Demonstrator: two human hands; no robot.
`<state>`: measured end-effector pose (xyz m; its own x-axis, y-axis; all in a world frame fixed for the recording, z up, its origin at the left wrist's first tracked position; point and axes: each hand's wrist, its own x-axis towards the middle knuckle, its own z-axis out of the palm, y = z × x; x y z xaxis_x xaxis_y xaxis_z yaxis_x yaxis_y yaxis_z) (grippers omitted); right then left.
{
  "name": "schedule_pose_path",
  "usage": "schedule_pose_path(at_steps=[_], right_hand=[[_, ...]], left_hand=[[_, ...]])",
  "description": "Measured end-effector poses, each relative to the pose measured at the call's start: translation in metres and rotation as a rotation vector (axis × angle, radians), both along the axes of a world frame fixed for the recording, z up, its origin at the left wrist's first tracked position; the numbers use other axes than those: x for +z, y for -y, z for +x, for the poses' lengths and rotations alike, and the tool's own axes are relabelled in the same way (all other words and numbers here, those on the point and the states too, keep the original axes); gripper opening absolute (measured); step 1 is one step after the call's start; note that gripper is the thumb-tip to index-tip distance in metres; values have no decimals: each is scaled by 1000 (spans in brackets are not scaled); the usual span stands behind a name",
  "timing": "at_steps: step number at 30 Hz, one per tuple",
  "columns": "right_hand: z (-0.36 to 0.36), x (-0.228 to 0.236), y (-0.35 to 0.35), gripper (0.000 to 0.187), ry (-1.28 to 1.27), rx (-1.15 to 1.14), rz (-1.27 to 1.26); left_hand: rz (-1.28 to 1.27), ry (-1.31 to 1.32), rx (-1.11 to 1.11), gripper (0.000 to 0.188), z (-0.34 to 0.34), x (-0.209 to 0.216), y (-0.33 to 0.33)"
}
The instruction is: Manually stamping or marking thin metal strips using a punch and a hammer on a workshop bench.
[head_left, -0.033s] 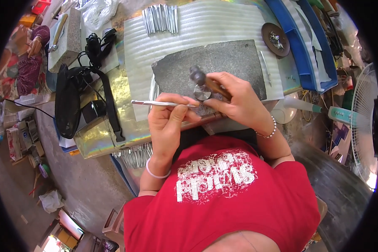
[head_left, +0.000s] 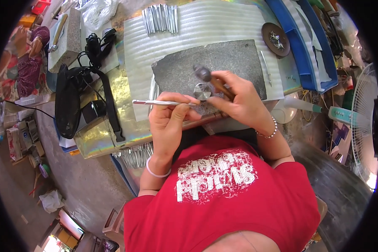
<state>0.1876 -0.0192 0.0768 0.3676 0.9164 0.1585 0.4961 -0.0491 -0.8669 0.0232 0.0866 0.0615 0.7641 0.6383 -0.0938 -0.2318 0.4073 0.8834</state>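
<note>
My left hand [head_left: 167,119] pinches a thin silvery metal strip [head_left: 149,102], whose free end points left. Its other end reaches the near side of a small round shiny metal block [head_left: 202,92]. My right hand [head_left: 241,101] is closed round the wooden handle of a small hammer [head_left: 203,74]; the dark hammer head is raised over the far side of the block. The block is at the near edge of a dark grey stone slab [head_left: 214,61]. Fingers hide part of the strip's right end.
White foam sheet [head_left: 134,50] lies under the slab, with a bundle of silvery strips [head_left: 160,19] at the back. A brown dish [head_left: 266,38] holds small metal bits beside a blue tray [head_left: 296,50]. A black bag [head_left: 68,105] lies left; a fan [head_left: 361,105] stands right. Another person's hand [head_left: 35,46] shows far left.
The hammer head has shifted slightly right and away from the block, with my right hand. The strip and my left hand have moved very slightly right.
</note>
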Motion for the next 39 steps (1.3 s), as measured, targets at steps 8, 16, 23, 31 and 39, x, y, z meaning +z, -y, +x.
schedule_pose_path(at_steps=[8, 16, 23, 31, 39], right_hand=[[1, -13, 22, 20, -403, -242, -56], [1, -13, 20, 16, -310, -221, -30], [-1, -14, 20, 16, -319, -235, -17], [0, -9, 20, 16, -306, -221, -54], [1, -10, 20, 18, -296, -219, -54]], left_hand=[[409, -180, -9, 7, 16, -5, 1], [469, -227, 33, 7, 21, -4, 2], [413, -246, 37, 7, 22, -3, 2], [431, -249, 30, 7, 23, -3, 2], [500, -281, -23, 7, 23, -1, -1]])
